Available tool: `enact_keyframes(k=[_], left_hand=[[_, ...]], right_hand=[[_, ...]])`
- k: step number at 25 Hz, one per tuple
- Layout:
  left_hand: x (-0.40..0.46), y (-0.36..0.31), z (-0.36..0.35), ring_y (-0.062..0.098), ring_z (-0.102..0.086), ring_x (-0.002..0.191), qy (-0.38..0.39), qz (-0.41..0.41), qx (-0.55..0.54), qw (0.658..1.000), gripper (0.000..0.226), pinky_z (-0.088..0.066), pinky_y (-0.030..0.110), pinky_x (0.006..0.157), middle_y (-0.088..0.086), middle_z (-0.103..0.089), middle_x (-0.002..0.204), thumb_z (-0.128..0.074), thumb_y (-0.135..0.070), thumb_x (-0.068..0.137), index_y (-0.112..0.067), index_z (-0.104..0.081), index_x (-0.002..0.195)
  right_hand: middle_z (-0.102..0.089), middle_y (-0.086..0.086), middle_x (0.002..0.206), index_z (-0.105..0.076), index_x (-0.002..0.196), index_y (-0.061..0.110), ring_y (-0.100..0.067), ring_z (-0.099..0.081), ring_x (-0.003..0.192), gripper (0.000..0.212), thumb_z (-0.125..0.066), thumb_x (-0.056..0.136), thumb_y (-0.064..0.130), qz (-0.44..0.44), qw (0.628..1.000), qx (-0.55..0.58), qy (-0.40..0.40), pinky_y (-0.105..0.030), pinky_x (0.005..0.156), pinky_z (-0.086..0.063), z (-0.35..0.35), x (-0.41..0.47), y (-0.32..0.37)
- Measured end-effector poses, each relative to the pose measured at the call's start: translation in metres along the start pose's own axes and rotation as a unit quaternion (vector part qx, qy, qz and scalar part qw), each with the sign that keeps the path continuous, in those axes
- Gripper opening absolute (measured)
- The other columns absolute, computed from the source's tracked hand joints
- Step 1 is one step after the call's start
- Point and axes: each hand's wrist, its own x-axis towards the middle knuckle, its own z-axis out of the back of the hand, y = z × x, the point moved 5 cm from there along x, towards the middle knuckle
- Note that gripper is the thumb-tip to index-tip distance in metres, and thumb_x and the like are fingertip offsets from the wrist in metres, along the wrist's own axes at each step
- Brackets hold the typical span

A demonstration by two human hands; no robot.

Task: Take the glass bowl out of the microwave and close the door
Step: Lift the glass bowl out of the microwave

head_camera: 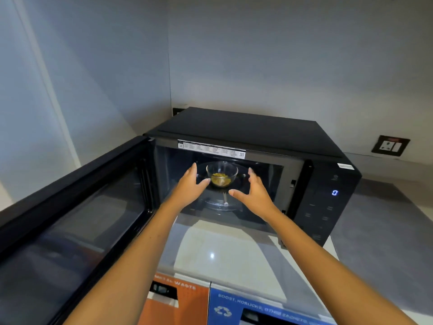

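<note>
Head-height view down into microwave (234, 141)

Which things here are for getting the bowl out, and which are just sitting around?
For the job:
glass bowl with yellow food, inside the microwave
open microwave door, to be shut afterwards
left hand and right hand, both open, reaching in on either side of the bowl

Just sitting around:
wall socket
orange waste bin
blue recycling bin
</note>
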Motion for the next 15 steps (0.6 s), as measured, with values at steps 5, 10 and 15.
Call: enact_keyframes(k=[5, 10, 15], left_hand=[[0.065, 0.019, -0.025, 0.015, -0.024, 0.144, 0.026, -0.016, -0.060, 0.998, 0.095, -0.025, 0.031, 0.112, -0.002, -0.020, 0.159, -0.061, -0.052, 0.084, -0.013, -0.008, 0.153], [0.113, 0.041, -0.046, 0.011, -0.048, 0.124, 0.095, -0.064, -0.092, 0.989, 0.080, -0.038, 0.025, 0.100, -0.006, -0.051, 0.134, -0.074, -0.042, 0.077, -0.013, -0.035, 0.141], [0.147, 0.068, -0.059, 0.014, -0.062, 0.112, 0.121, -0.093, -0.089, 0.984, 0.069, -0.044, 0.031, 0.103, -0.001, -0.069, 0.116, -0.083, -0.043, 0.065, -0.015, -0.058, 0.122]], right_hand=[[-0.019, -0.017, 0.157, 0.009, 0.149, 0.014, -0.031, -0.026, 0.142, 0.107, -0.070, 0.080, 0.037, -0.033, 0.999, 0.013, -0.013, -0.039, 0.110, -0.032, -0.022, 0.054, -0.026], [-0.008, -0.016, 0.159, 0.009, 0.148, 0.012, -0.031, -0.015, 0.146, 0.114, -0.075, 0.076, 0.035, -0.044, 0.998, 0.021, -0.041, -0.041, 0.115, -0.023, -0.046, 0.102, -0.049], [-0.041, -0.014, 0.147, -0.017, 0.146, 0.009, -0.030, -0.042, 0.132, 0.116, -0.087, 0.057, 0.034, -0.062, 0.996, 0.045, -0.037, -0.042, 0.109, -0.038, -0.058, 0.128, -0.063]])
